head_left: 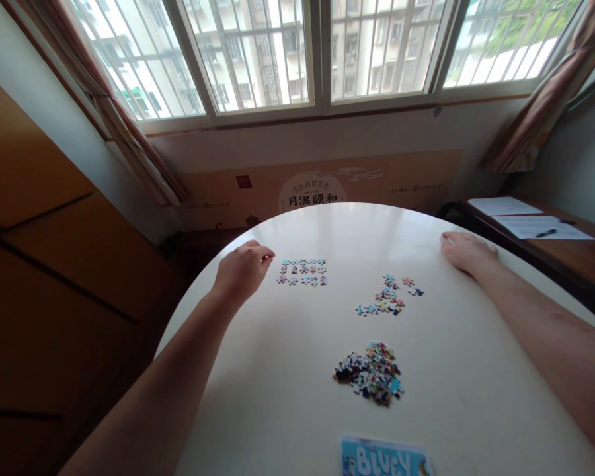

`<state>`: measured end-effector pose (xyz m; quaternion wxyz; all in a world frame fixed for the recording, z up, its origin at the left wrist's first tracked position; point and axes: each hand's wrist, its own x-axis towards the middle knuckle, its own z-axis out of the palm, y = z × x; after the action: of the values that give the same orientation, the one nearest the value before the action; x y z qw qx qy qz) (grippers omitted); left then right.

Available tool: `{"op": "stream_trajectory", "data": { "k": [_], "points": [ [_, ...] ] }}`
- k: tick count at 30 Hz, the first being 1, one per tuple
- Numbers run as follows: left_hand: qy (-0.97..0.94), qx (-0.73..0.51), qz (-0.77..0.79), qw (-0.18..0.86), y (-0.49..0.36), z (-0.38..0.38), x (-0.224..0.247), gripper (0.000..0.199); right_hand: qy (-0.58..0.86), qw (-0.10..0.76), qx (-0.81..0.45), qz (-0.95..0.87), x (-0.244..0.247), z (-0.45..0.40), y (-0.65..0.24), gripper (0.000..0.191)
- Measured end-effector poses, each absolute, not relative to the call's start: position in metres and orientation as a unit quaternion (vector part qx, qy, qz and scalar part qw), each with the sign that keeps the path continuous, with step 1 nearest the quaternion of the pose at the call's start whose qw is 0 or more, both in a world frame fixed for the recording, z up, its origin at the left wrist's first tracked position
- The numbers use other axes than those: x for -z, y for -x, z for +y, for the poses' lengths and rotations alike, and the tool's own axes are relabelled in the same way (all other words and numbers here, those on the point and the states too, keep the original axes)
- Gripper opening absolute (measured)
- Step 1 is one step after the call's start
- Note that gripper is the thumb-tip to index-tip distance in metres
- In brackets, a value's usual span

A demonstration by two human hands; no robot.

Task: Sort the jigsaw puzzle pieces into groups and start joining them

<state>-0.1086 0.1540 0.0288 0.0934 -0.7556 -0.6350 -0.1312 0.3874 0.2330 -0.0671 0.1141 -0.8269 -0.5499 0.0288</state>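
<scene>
On the white round table, several puzzle pieces (303,270) are laid out in rows. Just left of them is my left hand (245,264), thumb and fingertips pinched together; whatever is between them is too small to make out. My right hand (469,252) rests near the table's far right edge, fingers partly curled, and its fingertips are too small to read clearly. A looser group of pieces (389,296) lies between the hands, nearer the right one. Closer to me sits a large heap of mixed pieces (371,373).
A blue Bluey box or card (384,459) lies at the near edge of view on the table (258,390). To the right, a brown side table (588,228) holds papers (518,227) and a dark pen (546,233). Windows and a long printed carton are beyond the table.
</scene>
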Motion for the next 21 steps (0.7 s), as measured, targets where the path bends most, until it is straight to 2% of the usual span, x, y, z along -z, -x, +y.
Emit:
{"op": "stream_trajectory", "data": {
  "k": [8, 21],
  "points": [
    [0.827, 0.034, -0.561, 0.004, 0.087, 0.15, -0.007, 0.022, 0.83, 0.111, -0.031, -0.546, 0.067, 0.233, -0.387, 0.053],
    [0.819, 0.052, -0.571, 0.018, 0.084, 0.151, -0.004, 0.025, 0.83, 0.109, -0.036, -0.546, 0.066, 0.233, -0.387, 0.052]
  ]
}}
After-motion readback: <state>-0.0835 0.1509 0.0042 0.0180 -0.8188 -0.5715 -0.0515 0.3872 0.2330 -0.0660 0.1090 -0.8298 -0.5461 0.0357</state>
